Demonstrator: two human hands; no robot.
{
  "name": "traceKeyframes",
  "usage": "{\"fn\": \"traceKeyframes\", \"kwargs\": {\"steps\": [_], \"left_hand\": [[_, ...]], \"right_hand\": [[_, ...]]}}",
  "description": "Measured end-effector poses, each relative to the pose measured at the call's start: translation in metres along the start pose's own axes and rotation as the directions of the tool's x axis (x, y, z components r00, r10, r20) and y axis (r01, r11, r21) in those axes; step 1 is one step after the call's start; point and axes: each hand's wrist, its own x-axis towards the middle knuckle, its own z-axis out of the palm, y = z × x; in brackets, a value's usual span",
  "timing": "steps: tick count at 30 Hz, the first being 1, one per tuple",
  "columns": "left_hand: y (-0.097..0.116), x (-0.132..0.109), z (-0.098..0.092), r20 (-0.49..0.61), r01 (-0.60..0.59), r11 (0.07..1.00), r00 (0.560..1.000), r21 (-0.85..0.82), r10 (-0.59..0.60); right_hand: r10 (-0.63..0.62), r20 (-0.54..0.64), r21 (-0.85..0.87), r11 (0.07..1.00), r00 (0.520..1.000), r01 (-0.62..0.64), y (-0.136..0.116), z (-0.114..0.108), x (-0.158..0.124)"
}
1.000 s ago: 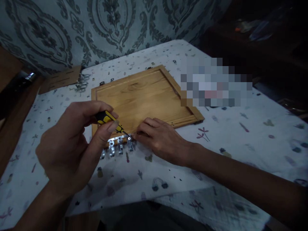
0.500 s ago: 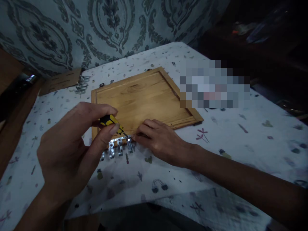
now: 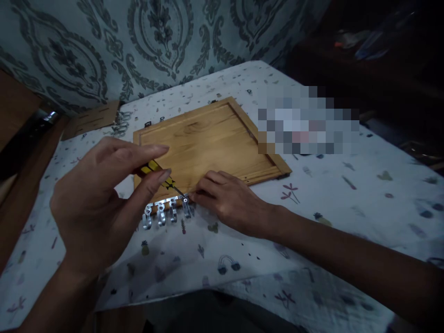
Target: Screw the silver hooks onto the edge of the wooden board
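The left hand (image 3: pixel 92 199) has straightened its index finger above the yellow screwdriver (image 3: pixel 150 167), loosely held, tip at the hook rail (image 3: pixel 172 203) along the wooden panel's near edge (image 3: pixel 204 138), beside the curled right hand (image 3: pixel 232 199) (its grip hidden).

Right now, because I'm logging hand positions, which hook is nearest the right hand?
The rightmost hook along the board, beside the right hand; the other three hooks there sit farther left.
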Motion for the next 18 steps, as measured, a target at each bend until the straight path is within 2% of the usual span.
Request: {"fn": "traceKeyframes", "kwargs": {"steps": [5,8,11,18], "left_hand": [[0.007,0.000,0.000,-0.002,0.206,0.957,0.978,-0.205,-0.211],[0.009,0.003,0.001,0.035,0.265,0.906,0.963,-0.331,-0.269],[0.007,0.004,0.003,0.060,0.241,0.912,0.970,-0.332,-0.235],[-0.001,0.001,0.010,-0.043,0.041,0.994,0.998,-0.097,-0.045]], "right_hand": [[-0.023,-0.009,0.021,1.000,1.000,0.023,0.001,-0.001,0.000],[-0.019,-0.019,0.017,1.000,1.000,0.019,0.001,-0.001,0.000],[-0.015,-0.024,0.018,1.000,1.000,0.015,0.001,0.001,-0.001],[-0.039,-0.054,0.015,0.999,0.998,0.040,0.002,0.002,-0.001]]}}
